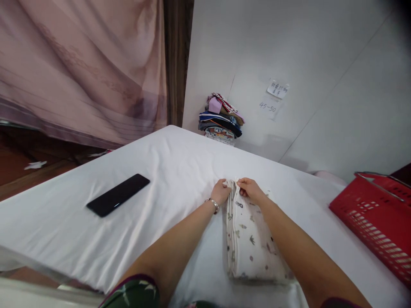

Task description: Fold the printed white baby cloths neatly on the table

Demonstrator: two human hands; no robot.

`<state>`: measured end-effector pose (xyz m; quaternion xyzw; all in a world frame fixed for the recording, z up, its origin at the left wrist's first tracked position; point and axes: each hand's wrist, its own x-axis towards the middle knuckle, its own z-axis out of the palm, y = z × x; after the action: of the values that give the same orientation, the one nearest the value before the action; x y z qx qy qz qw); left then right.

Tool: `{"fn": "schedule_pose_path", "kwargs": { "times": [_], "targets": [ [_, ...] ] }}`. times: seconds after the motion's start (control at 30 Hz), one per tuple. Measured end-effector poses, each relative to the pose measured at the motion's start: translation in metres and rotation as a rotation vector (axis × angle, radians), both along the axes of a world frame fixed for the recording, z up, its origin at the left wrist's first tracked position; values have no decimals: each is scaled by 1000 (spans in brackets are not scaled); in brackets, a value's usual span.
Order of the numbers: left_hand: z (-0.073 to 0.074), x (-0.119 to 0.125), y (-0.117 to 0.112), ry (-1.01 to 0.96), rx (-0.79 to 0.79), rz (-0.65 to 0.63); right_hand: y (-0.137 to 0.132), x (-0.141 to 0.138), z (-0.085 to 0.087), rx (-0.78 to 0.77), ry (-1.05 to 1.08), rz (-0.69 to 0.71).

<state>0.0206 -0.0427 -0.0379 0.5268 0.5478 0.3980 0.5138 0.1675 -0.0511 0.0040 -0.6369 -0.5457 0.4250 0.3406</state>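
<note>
A white cloth (252, 244) printed with small leaves and other shapes lies folded in a thick stack on the white-covered table. At its far left corner, my left hand (221, 192) pinches the layered edge between thumb and fingers; a bracelet circles that wrist. Just to the right, my right hand (249, 189) grips the far end of the same cloth with bent fingers. The folded layers show along the cloth's left side, and my right forearm covers part of its right side.
A black phone (118, 195) lies on the white sheet (180, 171) at left. A pile of folded clothes (221, 119) stands at the back by the wall. On the right is a red basket (372, 222). A pink curtain (96, 64) hangs at far left.
</note>
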Motion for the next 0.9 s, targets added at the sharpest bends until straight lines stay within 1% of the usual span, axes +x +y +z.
{"fn": "schedule_pose_path", "kwargs": {
  "times": [0.07, 0.13, 0.2, 0.27, 0.37, 0.5, 0.67, 0.8, 0.83, 0.9],
  "targets": [
    [1, 0, 0, -36, -24, 1, -5, 2, 8, 6, 46, 27],
    [5, 1, -1, -75, -46, 7, -9, 1, 20, -24, 67, 69],
    [10, 2, -3, -111, -61, 16, -10, -4, 30, -74, 54, 98],
    [16, 3, -4, -139, -66, 25, -9, -12, 34, -101, 24, 89],
    [21, 3, -5, -157, -75, 41, -4, -22, 30, -92, 10, 49],
    [20, 0, -4, -142, -95, 44, 2, -27, 18, -99, 33, 35],
    [18, -3, -1, 14, -27, -6, 3, -16, 11, -138, 109, 80],
    [18, -1, 1, 96, -16, -39, 4, -6, 7, -180, 262, 178],
    [19, 0, 2, 117, -20, -37, 5, -4, 6, -179, 271, 198],
    [21, 1, 5, 147, -39, -36, 7, 2, 4, -130, 183, 201]
  ]
}}
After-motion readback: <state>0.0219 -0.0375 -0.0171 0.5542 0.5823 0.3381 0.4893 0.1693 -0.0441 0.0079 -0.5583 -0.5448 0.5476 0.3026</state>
